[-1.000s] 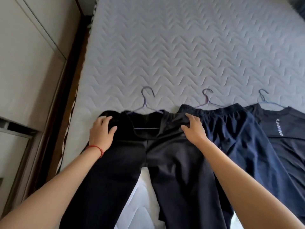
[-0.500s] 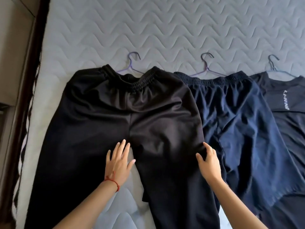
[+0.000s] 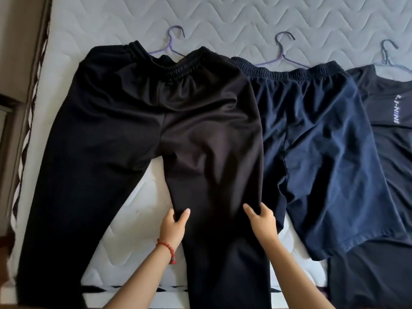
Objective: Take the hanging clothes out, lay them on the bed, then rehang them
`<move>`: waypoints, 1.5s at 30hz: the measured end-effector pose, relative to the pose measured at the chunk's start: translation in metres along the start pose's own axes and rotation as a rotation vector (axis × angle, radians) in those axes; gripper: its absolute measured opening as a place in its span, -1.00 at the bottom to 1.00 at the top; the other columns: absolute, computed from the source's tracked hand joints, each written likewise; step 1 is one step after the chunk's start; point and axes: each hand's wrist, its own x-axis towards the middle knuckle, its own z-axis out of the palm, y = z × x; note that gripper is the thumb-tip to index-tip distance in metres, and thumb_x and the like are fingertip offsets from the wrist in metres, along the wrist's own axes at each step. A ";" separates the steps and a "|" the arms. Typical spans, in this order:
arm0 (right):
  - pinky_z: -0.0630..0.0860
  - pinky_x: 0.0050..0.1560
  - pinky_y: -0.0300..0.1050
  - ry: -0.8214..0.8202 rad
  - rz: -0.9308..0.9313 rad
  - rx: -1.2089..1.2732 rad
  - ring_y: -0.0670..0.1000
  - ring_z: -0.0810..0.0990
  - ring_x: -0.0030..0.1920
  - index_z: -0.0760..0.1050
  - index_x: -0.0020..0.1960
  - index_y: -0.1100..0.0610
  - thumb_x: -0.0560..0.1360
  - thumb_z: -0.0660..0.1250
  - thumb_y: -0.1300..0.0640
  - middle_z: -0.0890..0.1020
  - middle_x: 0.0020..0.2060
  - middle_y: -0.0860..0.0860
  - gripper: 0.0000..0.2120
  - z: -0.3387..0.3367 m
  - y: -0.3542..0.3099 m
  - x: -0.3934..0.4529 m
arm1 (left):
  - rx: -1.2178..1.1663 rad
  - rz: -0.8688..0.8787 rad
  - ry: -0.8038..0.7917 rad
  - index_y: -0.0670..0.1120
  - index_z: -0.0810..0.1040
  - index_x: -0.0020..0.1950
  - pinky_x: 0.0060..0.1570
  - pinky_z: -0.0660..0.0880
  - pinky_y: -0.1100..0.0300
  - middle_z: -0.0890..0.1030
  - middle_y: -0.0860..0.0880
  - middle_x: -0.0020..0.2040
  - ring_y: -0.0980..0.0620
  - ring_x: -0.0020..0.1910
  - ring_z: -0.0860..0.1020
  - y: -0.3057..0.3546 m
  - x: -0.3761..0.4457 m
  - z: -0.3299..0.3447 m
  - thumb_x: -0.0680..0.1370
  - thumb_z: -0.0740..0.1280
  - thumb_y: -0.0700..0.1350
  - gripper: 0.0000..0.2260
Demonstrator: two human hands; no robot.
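both hands on the right leg of the black trousers

black trousers (image 3: 138, 130) lie flat on the quilted mattress (image 3: 223, 16), waistband toward the far side, legs running back toward the person. a purple hanger (image 3: 170, 44) pokes out above the waistband, hook resting on the mattress.

left hand (image 3: 174, 226): thumb and fingers pinch the inner edge of the right trouser leg, fabric caught between them. red bracelet (image 3: 167, 249) on that wrist.

right hand (image 3: 262, 221): grips the outer edge of the same leg, thumb on top of the cloth, fingers curled round the edge; fingertips not visible.

just beside, to the right: navy shorts (image 3: 323, 148), laid flat, their left edge tucked under the black trousers. a second hanger (image 3: 282, 53) shows above their waistband.

far right: dark t-shirt (image 3: 388, 112) with light lettering on the chest, partly cut off by the frame edge and overlapped by the shorts. third hanger (image 3: 388, 54) shows at its neck.

left edge: dark wooden bed frame (image 3: 35, 63), pale cabinet front (image 3: 13, 41) beyond it.
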 end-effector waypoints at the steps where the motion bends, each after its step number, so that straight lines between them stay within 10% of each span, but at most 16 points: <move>1: 0.52 -0.07 -0.12 -0.056 0.038 0.025 -0.01 0.61 -0.12 0.56 0.00 0.13 0.48 0.34 0.12 0.65 -0.18 -0.01 -0.87 -0.003 0.008 -0.002 | -0.031 -0.024 0.016 -0.31 0.51 -0.05 0.09 0.44 -0.01 0.58 -0.27 -0.13 -0.22 -0.05 0.55 0.002 -0.003 0.002 0.53 0.28 -0.04 -0.70; 4: 0.58 -0.03 -0.08 -0.172 0.102 0.042 0.01 0.64 -0.14 0.58 0.02 0.16 0.49 0.34 0.18 0.66 -0.20 -0.02 -0.87 -0.016 0.024 -0.010 | -0.034 -0.004 0.142 -0.17 0.17 -0.44 -0.27 0.26 0.10 0.22 -0.13 -0.47 -0.08 -0.44 0.26 0.008 -0.009 0.000 0.55 0.24 -0.05 -0.57; 11: 0.60 -0.16 -0.25 -0.372 0.109 0.081 -0.05 0.69 -0.19 0.61 -0.10 0.12 0.48 0.35 0.15 0.71 -0.19 0.01 -0.93 -0.034 0.034 -0.032 | -0.182 0.061 0.379 -0.14 0.15 -0.43 -0.36 0.17 0.19 0.20 -0.08 -0.47 0.00 -0.43 0.19 -0.009 -0.035 -0.013 0.57 0.20 -0.07 -0.58; 19: 0.50 -0.30 -0.32 -0.323 0.172 -0.031 -0.07 0.60 -0.23 0.54 -0.04 0.16 0.49 0.34 0.17 0.62 -0.26 -0.05 -0.92 -0.023 0.062 -0.044 | -0.115 -0.165 -0.078 -0.12 0.56 -0.21 0.02 0.49 0.04 0.61 -0.13 -0.11 -0.15 -0.04 0.58 -0.050 -0.026 -0.014 0.50 0.34 -0.08 -0.85; 26: 0.44 -0.03 -0.05 -0.155 0.165 -0.266 0.17 0.56 0.01 0.47 0.07 0.23 0.51 0.29 0.19 0.58 -0.08 0.11 -0.82 -0.027 0.071 -0.058 | 0.264 -0.060 0.027 -0.13 0.34 -0.39 -0.22 0.29 0.14 0.44 -0.09 -0.38 -0.14 -0.23 0.42 -0.047 -0.044 -0.024 0.50 0.31 -0.09 -0.70; 31: 0.37 0.11 -0.03 0.137 -0.026 -0.341 0.19 0.43 0.23 0.33 0.29 0.19 0.49 0.26 0.24 0.46 0.21 0.15 -0.62 -0.014 0.044 -0.091 | 0.211 0.007 0.043 -0.17 0.52 0.15 0.05 0.39 0.18 0.59 -0.15 0.13 -0.12 0.14 0.52 -0.042 -0.054 -0.057 0.53 0.27 -0.11 -0.76; 37: 0.42 0.09 -0.09 0.025 -0.157 -0.351 0.10 0.53 0.13 0.42 0.25 0.15 0.51 0.25 0.23 0.54 0.17 0.11 -0.68 0.053 0.005 -0.136 | 0.153 0.276 0.176 -0.21 0.56 0.09 0.02 0.43 0.18 0.59 -0.17 0.08 -0.06 0.02 0.54 -0.046 -0.040 -0.153 0.52 0.27 -0.22 -0.81; 45: 0.50 -0.07 -0.06 -0.240 0.118 -0.077 0.07 0.60 -0.09 0.49 0.18 0.21 0.51 0.27 0.18 0.63 -0.13 0.10 -0.73 0.238 -0.020 -0.178 | 0.377 0.297 0.313 -0.22 0.50 0.20 0.23 0.40 -0.04 0.52 -0.24 0.17 -0.20 0.21 0.47 -0.101 0.033 -0.308 0.50 0.32 -0.17 -0.71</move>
